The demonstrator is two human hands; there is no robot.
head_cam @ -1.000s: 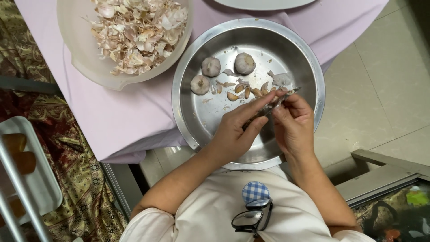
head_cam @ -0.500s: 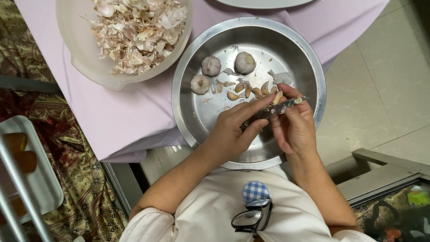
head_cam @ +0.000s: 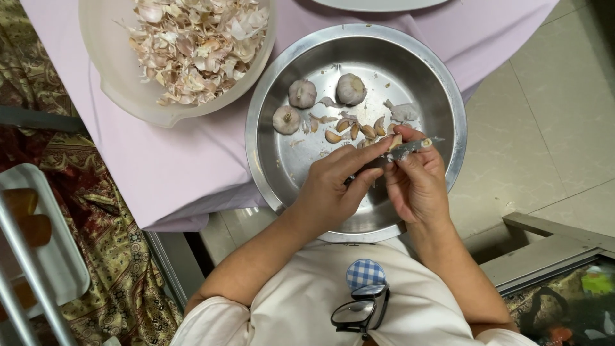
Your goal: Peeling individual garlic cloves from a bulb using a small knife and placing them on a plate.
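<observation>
My left hand (head_cam: 330,189) grips a small knife (head_cam: 413,148). Its index finger lies along the grey blade, which points right. My right hand (head_cam: 416,186) pinches a garlic clove (head_cam: 395,140) against the blade with its thumb. Both hands hover over the near right part of a round steel bowl (head_cam: 269,160). Three whole garlic bulbs (head_cam: 351,88) lie at the bowl's far side. Several loose cloves (head_cam: 349,130) and bits of skin lie just beyond my fingers.
A pale plastic bowl (head_cam: 122,96) heaped with garlic skins (head_cam: 192,38) stands at the far left on a pink tablecloth (head_cam: 192,173). Folded glasses (head_cam: 359,312) hang on my white shirt. A white tray (head_cam: 61,269) sits lower left, and tiled floor (head_cam: 544,115) is on the right.
Both hands stay over the same spot in the bowl. The fingers have shifted slightly around the clove, and the blade tip now shows further right.
</observation>
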